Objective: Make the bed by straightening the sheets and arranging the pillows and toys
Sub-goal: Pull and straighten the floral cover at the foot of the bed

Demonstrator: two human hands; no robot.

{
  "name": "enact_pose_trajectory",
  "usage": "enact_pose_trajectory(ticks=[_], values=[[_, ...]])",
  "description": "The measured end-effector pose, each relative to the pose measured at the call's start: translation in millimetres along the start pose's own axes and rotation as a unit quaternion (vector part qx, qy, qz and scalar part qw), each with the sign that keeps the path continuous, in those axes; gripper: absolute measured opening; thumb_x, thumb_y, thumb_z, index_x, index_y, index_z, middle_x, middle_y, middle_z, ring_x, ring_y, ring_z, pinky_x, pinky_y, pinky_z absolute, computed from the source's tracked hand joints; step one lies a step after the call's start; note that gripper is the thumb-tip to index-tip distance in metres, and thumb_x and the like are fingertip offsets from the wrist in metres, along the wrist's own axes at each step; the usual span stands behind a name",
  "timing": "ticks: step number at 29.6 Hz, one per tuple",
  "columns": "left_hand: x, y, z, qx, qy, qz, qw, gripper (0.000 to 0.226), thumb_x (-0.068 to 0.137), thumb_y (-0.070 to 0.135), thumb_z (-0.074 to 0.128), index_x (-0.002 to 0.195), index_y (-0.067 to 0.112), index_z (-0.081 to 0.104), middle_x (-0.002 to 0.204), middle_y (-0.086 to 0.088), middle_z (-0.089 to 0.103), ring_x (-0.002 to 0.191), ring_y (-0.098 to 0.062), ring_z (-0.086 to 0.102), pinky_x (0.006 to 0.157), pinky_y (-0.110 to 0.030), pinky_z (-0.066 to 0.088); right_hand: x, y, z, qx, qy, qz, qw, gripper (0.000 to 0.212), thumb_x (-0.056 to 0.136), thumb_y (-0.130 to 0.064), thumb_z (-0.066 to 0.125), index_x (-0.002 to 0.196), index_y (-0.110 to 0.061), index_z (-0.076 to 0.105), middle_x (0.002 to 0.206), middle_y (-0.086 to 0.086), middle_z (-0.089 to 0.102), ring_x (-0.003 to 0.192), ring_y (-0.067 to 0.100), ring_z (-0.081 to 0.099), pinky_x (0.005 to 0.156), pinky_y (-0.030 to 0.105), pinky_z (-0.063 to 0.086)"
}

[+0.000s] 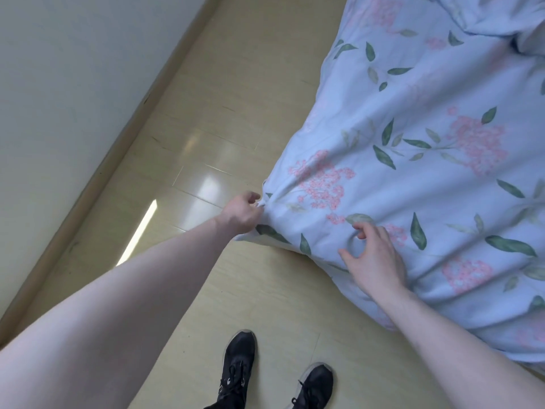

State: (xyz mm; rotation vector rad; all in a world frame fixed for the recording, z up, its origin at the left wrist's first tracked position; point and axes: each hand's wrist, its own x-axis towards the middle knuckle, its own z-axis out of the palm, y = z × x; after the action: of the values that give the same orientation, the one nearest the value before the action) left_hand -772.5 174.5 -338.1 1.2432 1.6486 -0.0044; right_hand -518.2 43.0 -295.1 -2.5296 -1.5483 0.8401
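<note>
The left hand (pixel 243 212) has its grip clenched on the corner of the floral duvet (pixel 427 160), bunching the pale blue fabric with its pink blossoms and green leaves. The right hand (pixel 376 258) lies on the duvet just beside that corner, fingers loosely curled, grasping nothing. The duvet spreads over the bed to the right, its edge hanging above the glossy beige tiled floor (pixel 206 149). Two black sneakers (pixel 239 367) stand below, near a white wall (pixel 65 69).

1 duvet (pixel 427 172), 2 hands (pixel 241 212), 2 shoes (pixel 237 367)
</note>
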Motion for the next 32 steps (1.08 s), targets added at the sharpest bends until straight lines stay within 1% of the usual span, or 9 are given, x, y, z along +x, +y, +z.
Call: enact_pose_trajectory(ticks=[2,5,10,14,18,20,23,26,32], values=[[6.2,-0.6,8.9,0.037,-0.029,-0.012,0.999,0.051,0.091,0.031,0.062,0.14,0.025,0.051,0.133,0.008,0.058,0.104,-0.018,0.062,0.092,-0.029,0.046,7.2,4.4,4.7,-0.038,-0.031,0.01,0.999,0.054,0.084,-0.04,0.074,0.13,-0.031,0.048,0.126,-0.005,0.049,0.113,0.023,0.058,0.084,0.038,0.05],[14.0,-6.8,25.4,0.062,-0.03,-0.007,0.998,0.025,0.088,0.024,0.056,0.112,0.022,0.064,0.105,0.003,0.07,0.094,-0.024,0.064,0.079,-0.03,0.052,12.6,14.1,16.8,-0.054,-0.032,0.024,0.998,0.043,0.085,-0.041,0.074,0.119,-0.031,0.05,0.122,-0.004,0.051,0.106,0.027,0.06,0.08,0.038,0.051],[16.0,-11.9,21.9,0.047,0.055,0.036,0.997,0.015,0.083,0.034,0.07,0.082,0.02,0.076,0.077,0.002,0.076,0.078,-0.021,0.07,0.067,-0.031,0.058,27.0,18.5,20.4,-0.063,0.009,0.014,0.998,0.009,0.095,-0.032,0.064,0.093,-0.027,0.056,0.105,-0.006,0.056,0.097,0.026,0.06,0.07,0.034,0.044],[10.9,-14.4,4.7,0.04,0.111,0.091,0.989,0.014,0.077,0.043,0.076,0.072,0.03,0.075,0.068,0.015,0.071,0.069,-0.013,0.067,0.058,-0.024,0.046,27.5,17.6,13.7,-0.074,0.019,-0.032,0.997,0.013,0.099,-0.028,0.057,0.087,-0.025,0.055,0.098,-0.007,0.06,0.093,0.026,0.059,0.068,0.036,0.042],[-6.4,-10.0,-24.6,0.041,0.235,0.186,0.953,0.023,0.077,0.044,0.083,0.069,0.024,0.075,0.068,0.012,0.067,0.067,-0.005,0.062,0.06,-0.027,0.048,14.5,5.6,-1.0,0.032,0.069,-0.094,0.993,0.014,0.098,-0.026,0.058,0.086,-0.025,0.05,0.091,-0.006,0.057,0.082,0.025,0.053,0.064,0.038,0.042],[-10.1,-7.0,-31.3,0.085,0.245,0.197,0.945,0.029,0.075,0.047,0.083,0.066,0.023,0.07,0.07,0.01,0.064,0.066,-0.008,0.059,0.056,-0.028,0.043,14.5,10.5,-7.6,0.052,0.079,-0.109,0.989,0.014,0.098,-0.026,0.058,0.086,-0.025,0.05,0.089,-0.007,0.055,0.079,0.022,0.051,0.064,0.038,0.043],[-4.8,-11.0,-20.5,0.19,0.209,0.1,0.954,0.028,0.075,0.04,0.08,0.07,0.023,0.059,0.081,0.006,0.063,0.072,-0.02,0.059,0.055,-0.031,0.039,19.9,22.1,4.2,-0.049,-0.017,-0.062,0.997,0.014,0.1,-0.028,0.053,0.087,-0.026,0.05,0.098,-0.006,0.059,0.094,0.024,0.058,0.07,0.038,0.044],[-13.4,-7.1,9.7,0.214,0.141,0.023,0.966,0.028,0.073,0.027,0.073,0.09,0.023,0.051,0.09,0.003,0.06,0.078,-0.024,0.058,0.06,-0.03,0.038,10.9,23.2,21.6,-0.003,-0.001,-0.012,1.0,0.008,0.098,-0.02,0.053,0.092,-0.025,0.056,0.108,0.0,0.062,0.104,0.028,0.06,0.076,0.037,0.044],[-77.0,-25.0,73.5,0.287,-0.076,0.093,0.95,0.029,0.079,0.028,0.064,0.107,0.026,0.057,0.116,0.008,0.059,0.103,-0.022,0.061,0.083,-0.034,0.052,-66.1,50.9,27.9,0.045,-0.066,-0.008,0.997,0.03,0.097,-0.034,0.059,0.126,-0.033,0.048,0.123,-0.018,0.05,0.107,0.009,0.06,0.086,0.033,0.051]])
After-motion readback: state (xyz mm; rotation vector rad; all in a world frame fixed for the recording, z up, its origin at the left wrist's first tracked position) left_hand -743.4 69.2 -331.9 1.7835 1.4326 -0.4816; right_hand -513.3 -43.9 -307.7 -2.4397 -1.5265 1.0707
